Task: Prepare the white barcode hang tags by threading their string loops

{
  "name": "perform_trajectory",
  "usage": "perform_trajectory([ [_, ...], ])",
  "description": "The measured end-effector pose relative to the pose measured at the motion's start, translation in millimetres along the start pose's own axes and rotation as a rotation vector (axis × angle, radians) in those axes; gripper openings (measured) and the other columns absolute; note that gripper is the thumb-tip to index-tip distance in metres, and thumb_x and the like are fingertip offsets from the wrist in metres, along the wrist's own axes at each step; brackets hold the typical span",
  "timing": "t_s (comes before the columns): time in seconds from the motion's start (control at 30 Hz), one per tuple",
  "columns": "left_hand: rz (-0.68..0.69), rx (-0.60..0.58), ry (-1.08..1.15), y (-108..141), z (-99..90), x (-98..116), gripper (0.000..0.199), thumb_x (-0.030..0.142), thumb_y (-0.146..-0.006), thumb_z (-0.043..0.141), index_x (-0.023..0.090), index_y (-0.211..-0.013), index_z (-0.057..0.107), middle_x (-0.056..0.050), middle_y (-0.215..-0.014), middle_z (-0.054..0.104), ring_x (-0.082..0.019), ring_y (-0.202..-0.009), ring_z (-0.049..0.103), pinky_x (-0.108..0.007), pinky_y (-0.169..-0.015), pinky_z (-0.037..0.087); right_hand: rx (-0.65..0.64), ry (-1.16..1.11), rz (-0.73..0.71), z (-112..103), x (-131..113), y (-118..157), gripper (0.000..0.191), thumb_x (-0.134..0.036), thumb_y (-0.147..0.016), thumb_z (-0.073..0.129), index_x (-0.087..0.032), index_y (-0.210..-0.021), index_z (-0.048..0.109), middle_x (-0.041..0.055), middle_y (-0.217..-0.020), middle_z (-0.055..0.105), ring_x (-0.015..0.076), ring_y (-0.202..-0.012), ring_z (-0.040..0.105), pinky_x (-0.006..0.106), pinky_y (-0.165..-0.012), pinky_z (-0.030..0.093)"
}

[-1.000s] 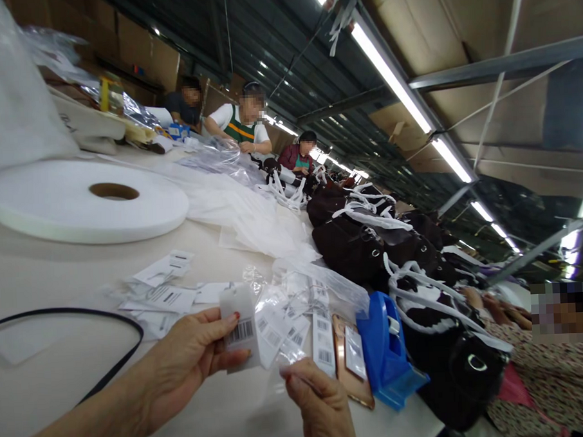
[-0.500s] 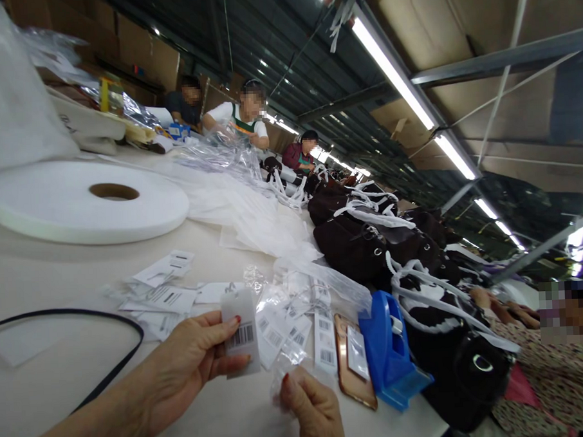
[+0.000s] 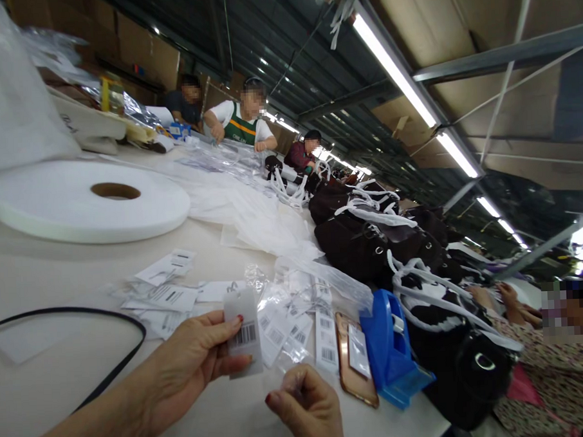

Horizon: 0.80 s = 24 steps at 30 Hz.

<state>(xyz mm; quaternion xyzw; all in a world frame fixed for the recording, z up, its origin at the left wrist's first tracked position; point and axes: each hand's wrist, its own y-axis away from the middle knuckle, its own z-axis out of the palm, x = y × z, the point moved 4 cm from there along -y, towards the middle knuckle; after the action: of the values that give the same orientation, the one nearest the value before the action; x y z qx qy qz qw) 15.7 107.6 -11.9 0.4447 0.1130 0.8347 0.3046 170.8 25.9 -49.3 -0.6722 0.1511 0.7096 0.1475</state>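
A white tag with a barcode [image 3: 243,340] is pinched between the thumb and fingers of my left hand [image 3: 205,348], above the table. To its right, my right hand [image 3: 309,408] is curled at the lower edge, thumb and forefinger bent around part of a thin clear plastic bag [image 3: 292,350]. Several barcode tags [image 3: 276,332] lie beneath and behind the clear plastic. Left of them is a loose pile of white printed labels [image 3: 167,298]. A strip of barcode stickers [image 3: 326,339] lies just beyond my right hand.
A big white tape roll [image 3: 44,203] lies at left, near a black cord [image 3: 131,319]. A phone [image 3: 356,360] and blue tape dispenser [image 3: 389,349] sit at right, beside black bags with white cords [image 3: 353,241]. Several people work around the table [image 3: 191,252].
My right thumb has moved left and down, and the fingers have curled more. My left hand still holds the tag. Across the table, the person in the green apron has spread their arms.
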Motion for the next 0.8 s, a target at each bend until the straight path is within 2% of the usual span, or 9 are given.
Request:
perform_trajectory([
  [0.23,-0.065,-0.074,-0.034,5.8,4.9,-5.1,0.008,0.007,-0.074,0.062,0.01,-0.067,0.066,-0.003,-0.064,0.062,-0.011,-0.052,0.058,-0.017,-0.041,0.052,0.017,0.132,-0.084,-4.2,-2.2,-0.5,0.028,-0.036,-0.052,0.078,-0.019,-0.05,0.055,-0.0054,-0.048,0.048,0.0106,-0.051,0.039,0.024,-0.052,0.032],
  [0.33,-0.101,-0.139,-0.025,7.9,7.7,-11.7,0.003,0.011,-0.069,0.068,0.011,-0.067,0.066,-0.003,-0.063,0.063,-0.01,-0.05,0.056,-0.015,-0.04,0.049,-0.023,0.13,-0.101,-3.4,-3.7,-0.9,0.025,-0.033,-0.054,0.076,-0.019,-0.052,0.056,-0.005,-0.049,0.05,0.0113,-0.052,0.041,0.024,-0.054,0.032],
  [0.43,-0.139,-0.219,-0.051,9.6,10.1,-18.2,0.012,0.02,-0.065,0.073,0.011,-0.069,0.067,-0.004,-0.062,0.063,-0.009,-0.05,0.056,-0.013,-0.039,0.046,-0.079,0.154,-0.117,0.3,-5.9,-0.4,0.021,-0.032,-0.057,0.074,-0.019,-0.054,0.056,-0.0038,-0.053,0.053,0.0128,-0.055,0.044,0.024,-0.057,0.034],
  [0.53,-0.134,-0.253,-0.06,10.2,11.3,-19.1,0.02,0.026,-0.06,0.078,0.011,-0.066,0.066,-0.001,-0.058,0.061,-0.008,-0.047,0.054,-0.012,-0.037,0.044,-0.121,0.185,-0.147,4.0,-7.7,1.0,0.017,-0.029,-0.057,0.072,-0.02,-0.055,0.057,-0.0042,-0.054,0.054,0.0129,-0.056,0.045,0.024,-0.058,0.035],
  [0.7,-0.115,-0.177,-0.001,10.5,11.3,-14.0,0.02,0.017,-0.053,0.081,0.012,-0.058,0.062,0.003,-0.05,0.057,-0.008,-0.043,0.054,-0.012,-0.034,0.043,-0.123,0.228,-0.197,2.5,0.4,2.2,0.019,-0.037,-0.057,0.074,-0.021,-0.065,0.068,-0.0021,-0.058,0.06,0.015,-0.059,0.049,0.024,-0.06,0.038],
  [0.8,-0.111,-0.13,0.015,9.8,9.1,-11.4,0.01,0.013,-0.063,0.073,0.011,-0.063,0.064,0.0,-0.055,0.062,-0.009,-0.044,0.056,-0.013,-0.035,0.045,-0.088,0.194,-0.14,-1.1,11.5,2.3,0.021,-0.042,-0.061,0.071,-0.021,-0.062,0.07,-0.0012,-0.056,0.06,0.0146,-0.057,0.049,0.025,-0.058,0.037],
])
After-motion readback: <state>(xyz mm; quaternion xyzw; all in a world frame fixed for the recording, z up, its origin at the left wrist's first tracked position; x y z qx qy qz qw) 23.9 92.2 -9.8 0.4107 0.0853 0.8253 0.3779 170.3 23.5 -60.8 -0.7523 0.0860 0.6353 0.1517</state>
